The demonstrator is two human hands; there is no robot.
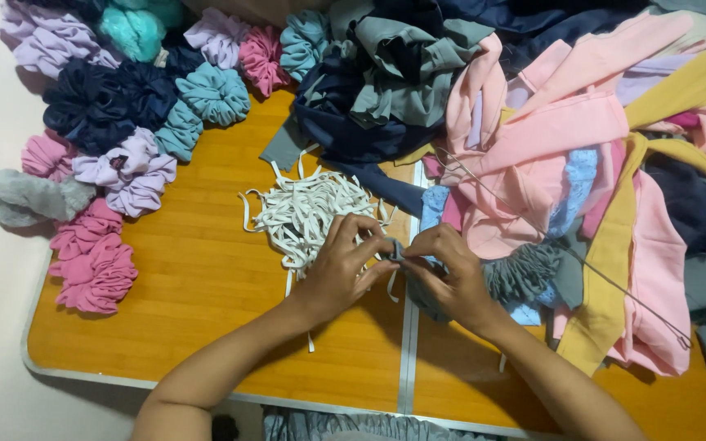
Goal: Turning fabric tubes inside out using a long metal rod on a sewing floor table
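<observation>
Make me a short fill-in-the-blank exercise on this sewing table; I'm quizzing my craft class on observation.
1. Both the left hand and the right hand pinch a small piece of ____ fabric.
2. The pile of elastic strips is ____ in colour.
3. The finished scrunchies lie on the person's ____ side.
4. The table top is ____.

Missing words: grey; white; left; wooden

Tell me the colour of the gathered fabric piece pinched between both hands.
Grey: the gathered fabric piece shows best in the head view.

Both forearms are stretched forward and angled inward. The left hand (343,263) and right hand (449,273) are brought together, fingertips pinched.
</observation>
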